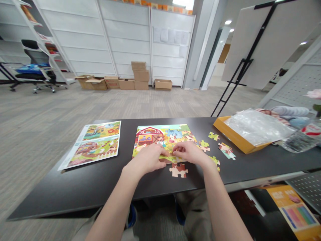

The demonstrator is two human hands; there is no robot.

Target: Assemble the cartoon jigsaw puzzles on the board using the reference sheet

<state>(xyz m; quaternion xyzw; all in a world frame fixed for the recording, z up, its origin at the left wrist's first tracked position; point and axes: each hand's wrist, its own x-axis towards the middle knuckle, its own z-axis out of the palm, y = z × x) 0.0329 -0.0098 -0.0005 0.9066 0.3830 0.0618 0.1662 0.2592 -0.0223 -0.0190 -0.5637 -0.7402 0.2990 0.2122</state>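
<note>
A farm-scene jigsaw (pixel 150 134) lies on the black table (pixel 100 180). Over its lower middle is my left hand (pixel 151 157), palm down, thumb and fingers apart, resting by the lower edge. My right hand (pixel 188 152) is beside it on the lower right, its fingers curled and pressed together at the jigsaw surface; what they hold, if anything, is hidden. A brown-and-cream loose piece (pixel 179 170) lies just below the jigsaw, between the wrists. More loose pieces (pixel 226 150) are to the right, some partly covered by my right hand and forearm.
A printed picture sheet (pixel 98 141) lies at the left of the table. An orange box (pixel 234 137) with clear plastic wrap (pixel 258 125) sits at the right, near rolled cloths (pixel 290 111). An easel (pixel 240 72) stands behind the box.
</note>
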